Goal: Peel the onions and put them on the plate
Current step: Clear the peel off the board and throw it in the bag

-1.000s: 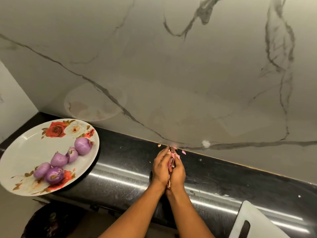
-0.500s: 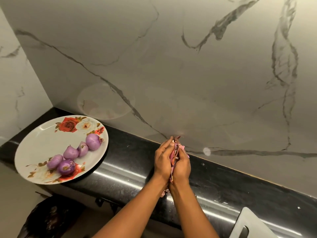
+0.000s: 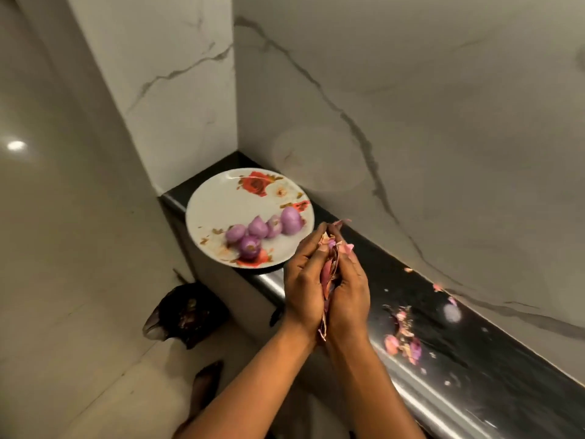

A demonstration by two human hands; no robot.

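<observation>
Papery pink onion skins [image 3: 329,270] are bunched between the left hand [image 3: 302,289] and the right hand [image 3: 349,291]. The palms are pressed together and the fingers [image 3: 311,248] curl close around the bundle, with loose flakes sticking out past the fingertips and below the wrists. Whether an onion lies inside the bundle cannot be told. Five peeled onions [image 3: 262,229] sit in a row on the flowered plate [image 3: 221,201], just beyond the fingertips and to their left, at the corner end of the black counter [image 3: 474,375]. More scraps [image 3: 402,340] lie on the counter to the right of the hands. A dark bag [image 3: 190,312] stands on the floor, below and left of them.

Judged stage: peeling looks finished and the waste is in hand.

Risks: the hold is only a squeeze on light flakes, so pieces may drop to the floor, or among the onions if the hands pass over the plate. The plate appears to reach the counter's front edge, so a knock from a wrist could tip it.
</observation>
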